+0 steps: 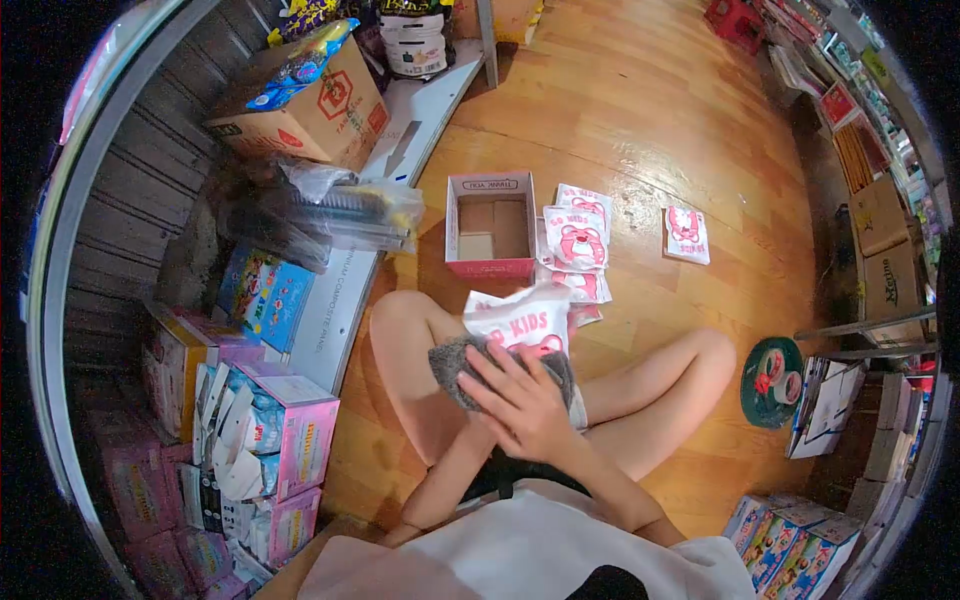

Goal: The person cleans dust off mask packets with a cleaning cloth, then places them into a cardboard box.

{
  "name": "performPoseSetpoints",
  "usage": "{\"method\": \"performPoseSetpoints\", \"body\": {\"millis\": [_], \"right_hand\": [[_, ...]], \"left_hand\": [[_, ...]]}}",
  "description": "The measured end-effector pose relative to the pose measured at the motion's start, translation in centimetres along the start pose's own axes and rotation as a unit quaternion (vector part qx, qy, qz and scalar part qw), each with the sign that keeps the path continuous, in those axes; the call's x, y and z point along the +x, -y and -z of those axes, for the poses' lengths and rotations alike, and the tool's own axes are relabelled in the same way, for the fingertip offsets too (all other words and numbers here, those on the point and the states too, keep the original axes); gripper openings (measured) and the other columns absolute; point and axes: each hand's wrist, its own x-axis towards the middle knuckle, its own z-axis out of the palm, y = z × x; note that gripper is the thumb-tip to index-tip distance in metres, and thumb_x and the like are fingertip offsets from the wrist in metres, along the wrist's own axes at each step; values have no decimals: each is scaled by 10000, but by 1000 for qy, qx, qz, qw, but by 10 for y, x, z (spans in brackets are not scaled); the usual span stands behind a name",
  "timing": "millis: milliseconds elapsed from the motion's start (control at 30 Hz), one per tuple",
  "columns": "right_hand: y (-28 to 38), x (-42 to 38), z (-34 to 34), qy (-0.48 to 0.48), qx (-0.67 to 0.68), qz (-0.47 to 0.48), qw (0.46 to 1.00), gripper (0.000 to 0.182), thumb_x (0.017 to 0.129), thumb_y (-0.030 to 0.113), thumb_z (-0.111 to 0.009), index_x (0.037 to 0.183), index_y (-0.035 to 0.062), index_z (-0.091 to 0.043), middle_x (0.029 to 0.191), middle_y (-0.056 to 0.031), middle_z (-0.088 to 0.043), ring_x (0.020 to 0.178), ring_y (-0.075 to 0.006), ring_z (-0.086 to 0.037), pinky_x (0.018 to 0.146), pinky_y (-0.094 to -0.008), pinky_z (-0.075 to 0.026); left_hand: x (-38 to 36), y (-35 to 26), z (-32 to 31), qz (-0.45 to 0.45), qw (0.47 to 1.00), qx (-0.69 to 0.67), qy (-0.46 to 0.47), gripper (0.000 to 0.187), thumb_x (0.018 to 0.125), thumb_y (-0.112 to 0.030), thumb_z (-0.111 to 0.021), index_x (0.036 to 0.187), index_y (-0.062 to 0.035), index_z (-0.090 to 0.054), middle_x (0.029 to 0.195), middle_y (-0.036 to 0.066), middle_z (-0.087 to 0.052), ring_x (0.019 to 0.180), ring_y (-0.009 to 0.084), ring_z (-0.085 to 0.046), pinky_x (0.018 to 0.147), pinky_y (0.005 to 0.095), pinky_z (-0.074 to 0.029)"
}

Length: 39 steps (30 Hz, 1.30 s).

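My right hand (518, 402) presses a dark grey cloth (455, 372) against a white packet (515, 318) with pink "KIDS" lettering, held above my lap. The fingers lie over the cloth. My left hand (478, 434) comes in from below and supports the packet; its fingers are hidden behind the cloth and my right hand. Just beyond, an opened pink and white box (492, 266) stands on the floor, with a pale piece at its bottom. Beside it lies an overlapping pile of similar packets (577, 240) with a pink bear print. One more packet (685, 235) lies apart to the right.
Along the left, a low shelf (345, 300) bears a cardboard carton (310, 100) and plastic-wrapped goods (340, 215). Pink boxes (305, 430) are stacked nearer me. On the right are a green dish (770, 400) with tape rolls, shelves of goods, and boxed items (790, 545). My bent legs flank my hands.
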Motion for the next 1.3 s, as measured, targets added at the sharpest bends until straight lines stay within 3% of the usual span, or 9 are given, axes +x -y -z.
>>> {"method": "performPoseSetpoints", "body": {"millis": [100, 167, 233, 733, 1000, 1067, 1167, 1200, 1300], "right_hand": [[-26, -8, -17, -81, 17, -41, 996, 423, 771, 46, -578, 1193, 53, -593, 1240, -98, -590, 1222, -280, -503, 1097, -496, -191], [-32, -5, -18, -111, -81, -61, 989, 435, 799, 51, -553, 1232, 86, -578, 1267, -84, -574, 1243, -276, -482, 1109, -528, -103], [-40, 3, -14, -162, -130, -99, 973, 446, 809, 25, -535, 1246, 104, -576, 1313, -84, -540, 1283, -305, -435, 1100, -574, 28], [-69, -11, -4, -135, 14, -172, 976, 493, 824, -28, -472, 1317, 2, -458, 1392, -203, -420, 1345, -374, -317, 1121, -530, -107], [5, -56, -37, -7, 221, -116, 968, 533, 795, -85, -454, 1317, 17, -474, 1441, -195, -351, 1377, -364, -253, 1127, -485, -130], [4, -71, -30, -6, 245, -74, 967, 471, 785, -94, -449, 1240, 3, -530, 1349, -191, -468, 1285, -347, -415, 1076, -457, -277], [-32, -125, -35, -101, 347, -132, 923, 327, 825, -73, -417, 1080, -9, -611, 1228, -197, -543, 1182, -282, -501, 1015, -391, -351], [-26, -115, -18, -155, 275, -284, 905, 252, 856, 1, -439, 1055, -11, -594, 1124, -152, -582, 1062, -218, -546, 935, -342, -402], [-47, -89, 3, -194, 353, -371, 837, 331, 856, 103, -579, 1162, -19, -554, 1065, -97, -619, 967, -185, -581, 886, -308, -429]], "left_hand": [[-8, -2, 3, 29, 991, -26, -127, 627, 911, -452, -408, 1376, -35, -352, 1350, 122, -460, 1245, 250, -445, 1077, 383, -314], [-2, -13, 15, 134, 976, -130, 116, 605, 936, -489, -353, 1354, -52, -387, 1329, 124, -478, 1204, 231, -488, 1030, 392, -379], [-4, -26, -18, 174, 980, 92, 5, 642, 951, -527, -311, 1386, -57, -352, 1387, 133, -419, 1247, 237, -453, 1052, 414, -359], [-22, -15, -29, 191, 979, 50, -44, 604, 948, -468, -395, 1364, -32, -357, 1282, 139, -515, 1120, 246, -550, 985, 386, -428], [29, -42, -34, -17, 998, 60, -10, 639, 907, -388, -422, 1448, -110, -228, 1455, 158, -327, 1303, 315, -365, 1078, 442, -309], [34, -49, -39, -18, 999, 51, 10, 615, 915, -374, -411, 1436, -86, -261, 1438, 157, -354, 1299, 294, -378, 1084, 427, -302], [36, -50, -45, -16, 997, 79, -9, 584, 932, -362, -392, 1421, -59, -295, 1416, 146, -391, 1281, 263, -405, 1086, 394, -299], [37, -48, -42, -1, 997, 78, 1, 578, 936, -363, -387, 1419, -56, -300, 1408, 141, -401, 1274, 254, -413, 1084, 384, -300], [41, -30, -45, 33, 996, 79, 12, 567, 949, -379, -371, 1411, -54, -321, 1373, 124, -440, 1231, 223, -453, 1064, 357, -323]]}}
